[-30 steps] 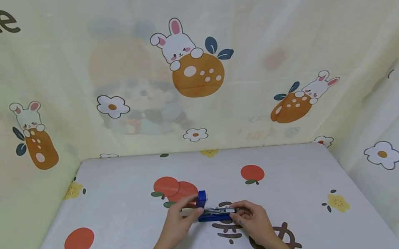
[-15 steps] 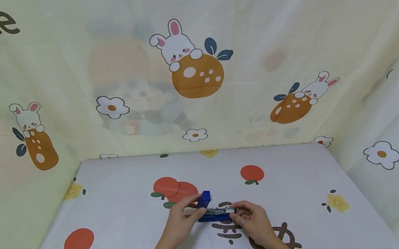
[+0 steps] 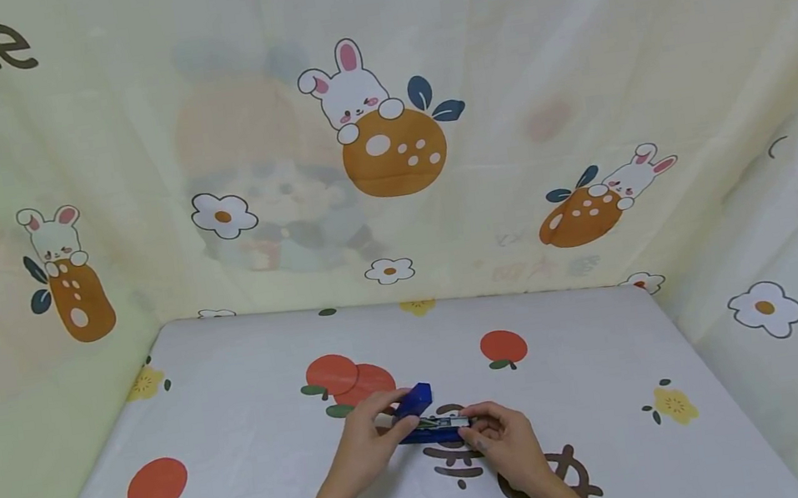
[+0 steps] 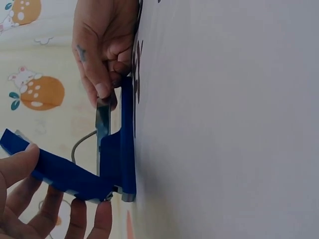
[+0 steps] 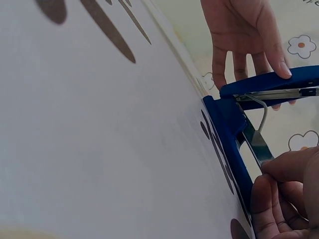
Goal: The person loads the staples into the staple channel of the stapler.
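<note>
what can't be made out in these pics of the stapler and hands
Head view: rear of the blue stapler, partly covered by the left hand.
Left wrist view: front end of the metal channel, hidden by the right hand.
Right wrist view: front of the raised lid, cut off by the right edge.
Staples inside: too small in the head view to tell.

pale rabbit-printed sheeting (image 3: 493, 102) is hung across the upper frame; a white fruit-patterned tabletop (image 3: 247, 420) is seen lower centre.
</note>
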Available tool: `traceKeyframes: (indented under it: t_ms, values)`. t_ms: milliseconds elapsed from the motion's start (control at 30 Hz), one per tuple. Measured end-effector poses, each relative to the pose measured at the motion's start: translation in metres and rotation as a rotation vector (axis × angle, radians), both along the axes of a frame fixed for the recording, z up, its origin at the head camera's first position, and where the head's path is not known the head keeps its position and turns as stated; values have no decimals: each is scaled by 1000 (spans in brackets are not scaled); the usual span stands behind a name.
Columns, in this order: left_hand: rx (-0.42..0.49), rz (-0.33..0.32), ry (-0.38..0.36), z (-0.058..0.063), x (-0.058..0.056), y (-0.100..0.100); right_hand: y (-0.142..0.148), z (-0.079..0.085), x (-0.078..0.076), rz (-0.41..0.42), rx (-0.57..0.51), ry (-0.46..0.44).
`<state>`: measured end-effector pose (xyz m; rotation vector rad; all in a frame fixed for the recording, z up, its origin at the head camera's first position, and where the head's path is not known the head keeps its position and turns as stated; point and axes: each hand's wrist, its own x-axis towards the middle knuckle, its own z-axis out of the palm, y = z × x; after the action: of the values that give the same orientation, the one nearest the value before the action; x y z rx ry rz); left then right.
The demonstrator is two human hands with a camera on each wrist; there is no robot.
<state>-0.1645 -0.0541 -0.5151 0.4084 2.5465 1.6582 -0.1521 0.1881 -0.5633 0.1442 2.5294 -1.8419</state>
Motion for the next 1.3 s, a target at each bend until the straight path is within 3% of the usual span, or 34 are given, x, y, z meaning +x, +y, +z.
traceKeyframes:
  t_ms: [733, 967, 1300]
  values:
    - [-53, 6, 46, -2, 0, 10, 0, 0, 0, -2, 22, -7]
    - [-120, 21, 142, -4, 1, 14, 0, -2, 0, 9, 5, 0]
    - [-175, 20, 167, -3, 2, 21, 0, -1, 1, 22, -10, 16]
